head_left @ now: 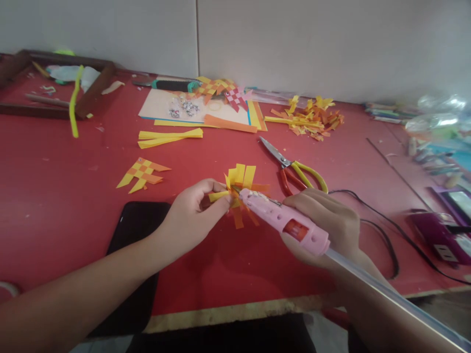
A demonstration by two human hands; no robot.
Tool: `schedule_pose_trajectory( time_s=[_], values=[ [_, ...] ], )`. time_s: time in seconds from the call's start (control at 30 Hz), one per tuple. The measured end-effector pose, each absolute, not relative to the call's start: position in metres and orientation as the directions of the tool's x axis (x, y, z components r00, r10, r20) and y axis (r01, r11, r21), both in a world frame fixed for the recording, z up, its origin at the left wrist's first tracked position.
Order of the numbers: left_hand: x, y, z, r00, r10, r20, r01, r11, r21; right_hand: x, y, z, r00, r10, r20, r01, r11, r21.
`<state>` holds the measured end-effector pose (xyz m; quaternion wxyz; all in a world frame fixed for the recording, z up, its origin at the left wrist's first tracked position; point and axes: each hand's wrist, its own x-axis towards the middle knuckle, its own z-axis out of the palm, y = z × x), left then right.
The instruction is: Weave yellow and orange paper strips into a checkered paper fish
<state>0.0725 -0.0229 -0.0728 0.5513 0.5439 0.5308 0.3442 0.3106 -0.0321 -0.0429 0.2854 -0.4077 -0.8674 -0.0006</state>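
My left hand pinches a small weave of yellow and orange paper strips, whose loose ends fan out around it. A pink hot glue gun is gripped in my right hand, with a long clear glue stick coming out of its back end. The gun's nozzle is at the woven strips, close to my left fingertips; whether it touches the paper I cannot tell. To the left lies a finished-looking woven paper fish in yellow and orange.
Scissors with red and yellow handles lie beyond my right hand. Yellow strips, paper sheets and a heap of scraps are farther back. A black phone sits under my left forearm. A black cord runs to a purple power socket.
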Motion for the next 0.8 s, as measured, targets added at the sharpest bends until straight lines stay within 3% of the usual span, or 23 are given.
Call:
schedule_pose_trajectory(
  time_s=[0.8],
  values=[
    [0.0717, -0.0219, -0.0743, 0.137, 0.968, -0.209, 0.154, 0.188, 0.97, 0.3116, -0.0321, -0.0386, -0.414, 0.744, 0.525, 0.745, 0.608, -0.275]
  ],
)
